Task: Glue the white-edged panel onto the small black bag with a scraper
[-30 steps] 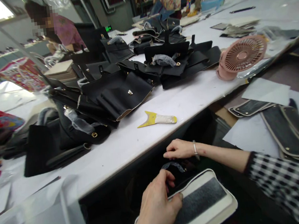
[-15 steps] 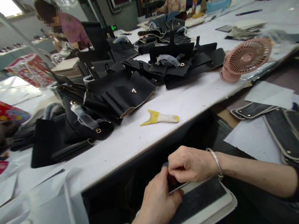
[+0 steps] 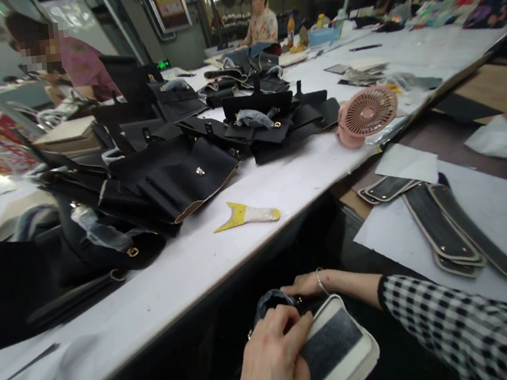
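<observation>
the left hand is lying low in the view, fingers curled down and pressing on a black bag piece and on the near end of a white-edged panel with a dark grey centre. the right hand is reaching in from the right, wearing a thin bracelet at the wrist, its fingers closed on the far side of the same black bag piece, where a small gold fitting is showing. whether the left hand is truly pinching the piece or only pressing on it, i cannot tell. the piece is sitting below the near edge of the white table, in the dark gap in front of the person, just touching the panel's upper end. the right arm is wearing a black and white checked sleeve.

on the table a yellow and white scraper is lying alone, near the edge and well apart from the hands. behind it a heap of black bag parts with gold clasps is spreading across the table, some wrapped in clear plastic. a pink fan is leaning to the right of the heap. on the lower surface to the right, long dark straps with pale edges are lying on white paper. two other people are sitting at the far side of the table, one in pink at the left and one in a patterned top farther back.
</observation>
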Demonstrator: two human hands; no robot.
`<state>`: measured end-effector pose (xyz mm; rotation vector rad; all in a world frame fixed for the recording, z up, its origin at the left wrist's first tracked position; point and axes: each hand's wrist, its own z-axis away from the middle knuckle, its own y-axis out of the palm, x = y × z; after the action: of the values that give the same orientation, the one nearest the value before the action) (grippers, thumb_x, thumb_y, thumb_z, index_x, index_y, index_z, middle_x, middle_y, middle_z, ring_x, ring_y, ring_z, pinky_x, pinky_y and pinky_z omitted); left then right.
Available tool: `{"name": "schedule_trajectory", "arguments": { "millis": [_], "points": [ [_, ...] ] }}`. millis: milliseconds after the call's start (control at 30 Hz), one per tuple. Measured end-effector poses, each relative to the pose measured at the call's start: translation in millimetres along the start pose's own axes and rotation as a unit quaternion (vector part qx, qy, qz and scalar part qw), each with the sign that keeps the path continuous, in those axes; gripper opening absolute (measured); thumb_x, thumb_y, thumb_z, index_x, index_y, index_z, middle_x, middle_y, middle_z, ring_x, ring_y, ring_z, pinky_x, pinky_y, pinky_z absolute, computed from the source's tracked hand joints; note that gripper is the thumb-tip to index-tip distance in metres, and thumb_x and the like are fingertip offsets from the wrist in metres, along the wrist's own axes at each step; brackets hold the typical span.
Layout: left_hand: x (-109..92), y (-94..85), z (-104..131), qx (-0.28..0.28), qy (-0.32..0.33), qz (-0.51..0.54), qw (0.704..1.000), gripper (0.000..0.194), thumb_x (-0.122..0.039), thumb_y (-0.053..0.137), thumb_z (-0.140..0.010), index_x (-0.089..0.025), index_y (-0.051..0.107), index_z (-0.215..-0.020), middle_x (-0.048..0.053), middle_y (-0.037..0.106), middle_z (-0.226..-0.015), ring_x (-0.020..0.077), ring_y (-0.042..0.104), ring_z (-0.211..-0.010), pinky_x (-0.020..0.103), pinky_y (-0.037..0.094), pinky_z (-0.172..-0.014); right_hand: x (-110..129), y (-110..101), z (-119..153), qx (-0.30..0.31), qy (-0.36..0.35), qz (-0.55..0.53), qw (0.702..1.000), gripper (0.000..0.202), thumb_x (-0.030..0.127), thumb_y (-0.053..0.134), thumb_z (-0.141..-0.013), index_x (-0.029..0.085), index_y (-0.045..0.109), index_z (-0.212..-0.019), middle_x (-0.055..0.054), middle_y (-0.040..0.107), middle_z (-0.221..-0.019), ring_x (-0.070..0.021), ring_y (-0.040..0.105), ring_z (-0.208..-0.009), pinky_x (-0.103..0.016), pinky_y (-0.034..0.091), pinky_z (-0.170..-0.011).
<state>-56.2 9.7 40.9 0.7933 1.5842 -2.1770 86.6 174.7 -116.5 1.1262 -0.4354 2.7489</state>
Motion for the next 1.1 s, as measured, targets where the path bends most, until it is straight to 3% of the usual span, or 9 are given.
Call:
{"name": "schedule_trajectory", "arguments": {
  "millis": [100, 200, 333, 500, 633, 767, 867, 967, 1100],
  "points": [
    [4.4, 15.0, 3.7, -0.048, 0.073, -0.110, 0.990, 0.064, -0.003, 0.047, -0.074, -0.023, 0.056, -0.134, 0.007, 0.064, -0.115, 0.0225, 0.060, -0.092, 0.033, 0.052, -0.075, -2.1, 10.7, -8.5, 0.007, 0.060, 0.024, 0.998, 0.036, 0.046, 0.058, -0.097, 0.014, 0.064, -0.112, -0.007, 0.067, -0.110, -0.0223, 0.065, -0.097, -0.044, 0.054, -0.089],
    [7.3, 27.5, 5.8, -0.079, 0.139, -0.223, 0.962, 0.049, -0.006, 0.045, -0.088, -0.015, 0.053, -0.135, 0.009, 0.066, -0.113, 0.0211, 0.060, -0.091, 0.031, 0.051, -0.072, 0.0, 18.9, -11.7, -0.001, 0.079, 0.043, 0.996, 0.039, 0.050, 0.055, -0.098, 0.015, 0.066, -0.109, -0.007, 0.067, -0.112, -0.0242, 0.064, -0.104, -0.047, 0.050, -0.096],
    [4.2, 34.5, 6.7, -0.112, 0.162, -0.303, 0.932, 0.037, -0.014, 0.041, -0.098, -0.010, 0.054, -0.132, 0.008, 0.067, -0.114, 0.0214, 0.059, -0.095, 0.030, 0.049, -0.077, 2.8, 24.7, -5.9, -0.010, 0.077, 0.057, 0.995, 0.041, 0.053, 0.053, -0.098, 0.014, 0.067, -0.102, -0.006, 0.070, -0.106, -0.0226, 0.066, -0.100, -0.044, 0.050, -0.094],
    [-2.2, 40.0, 6.6, -0.115, 0.144, -0.304, 0.935, 0.038, -0.015, 0.038, -0.098, -0.009, 0.056, -0.131, 0.007, 0.065, -0.119, 0.0217, 0.056, -0.101, 0.031, 0.047, -0.082, 19.9, 0.2, 14.1, -0.082, 0.031, 0.085, 0.992, 0.043, 0.053, 0.049, -0.100, 0.014, 0.067, -0.096, -0.004, 0.070, -0.093, -0.0196, 0.067, -0.088, -0.041, 0.052, -0.088],
    [-3.9, 47.3, 5.9, -0.141, 0.133, -0.298, 0.935, 0.043, -0.021, 0.047, -0.092, -0.007, 0.056, -0.131, 0.010, 0.063, -0.120, 0.0251, 0.053, -0.097, 0.036, 0.048, -0.080, 61.7, -15.6, 40.6, -0.144, -0.041, 0.095, 0.984, 0.052, 0.052, 0.029, -0.106, 0.013, 0.063, -0.104, -0.005, 0.070, -0.092, -0.0160, 0.068, -0.081, -0.034, 0.056, -0.078],
    [-9.2, 47.0, 8.1, -0.154, 0.128, -0.322, 0.925, 0.045, -0.012, 0.049, -0.085, -0.005, 0.057, -0.128, 0.011, 0.063, -0.114, 0.0240, 0.054, -0.091, 0.036, 0.050, -0.075, 102.0, 3.2, 61.3, -0.104, -0.075, 0.164, 0.978, 0.054, 0.045, 0.027, -0.106, 0.014, 0.069, -0.090, -0.005, 0.072, -0.077, -0.0158, 0.069, -0.067, -0.027, 0.054, -0.064],
    [-14.9, 43.9, 11.7, -0.155, 0.111, -0.313, 0.931, 0.042, -0.007, 0.049, -0.082, -0.005, 0.060, -0.123, 0.009, 0.063, -0.103, 0.0239, 0.055, -0.087, 0.036, 0.051, -0.073, 113.9, 20.5, 68.6, -0.066, -0.089, 0.259, 0.960, 0.048, 0.042, 0.038, -0.102, 0.016, 0.073, -0.082, -0.007, 0.074, -0.077, -0.0216, 0.071, -0.075, -0.029, 0.053, -0.069],
    [-18.3, 41.7, 14.4, -0.136, 0.096, -0.261, 0.951, 0.034, -0.008, 0.051, -0.083, -0.008, 0.063, -0.115, 0.009, 0.063, -0.100, 0.0254, 0.057, -0.088, 0.039, 0.054, -0.077, 115.4, 29.5, 74.6, -0.050, -0.109, 0.348, 0.930, 0.031, 0.038, 0.050, -0.097, 0.020, 0.075, -0.099, -0.009, 0.076, -0.094, -0.0270, 0.071, -0.089, -0.034, 0.051, -0.078],
    [-18.5, 37.5, 21.1, -0.119, 0.088, -0.153, 0.977, 0.029, -0.005, 0.050, -0.083, -0.010, 0.065, -0.108, 0.010, 0.065, -0.103, 0.0273, 0.059, -0.094, 0.042, 0.055, -0.083, 115.9, 35.1, 81.3, -0.069, -0.119, 0.425, 0.895, 0.046, 0.043, 0.034, -0.103, 0.018, 0.072, -0.112, -0.015, 0.075, -0.103, -0.0316, 0.070, -0.093, -0.039, 0.051, -0.078]
  ]
}}
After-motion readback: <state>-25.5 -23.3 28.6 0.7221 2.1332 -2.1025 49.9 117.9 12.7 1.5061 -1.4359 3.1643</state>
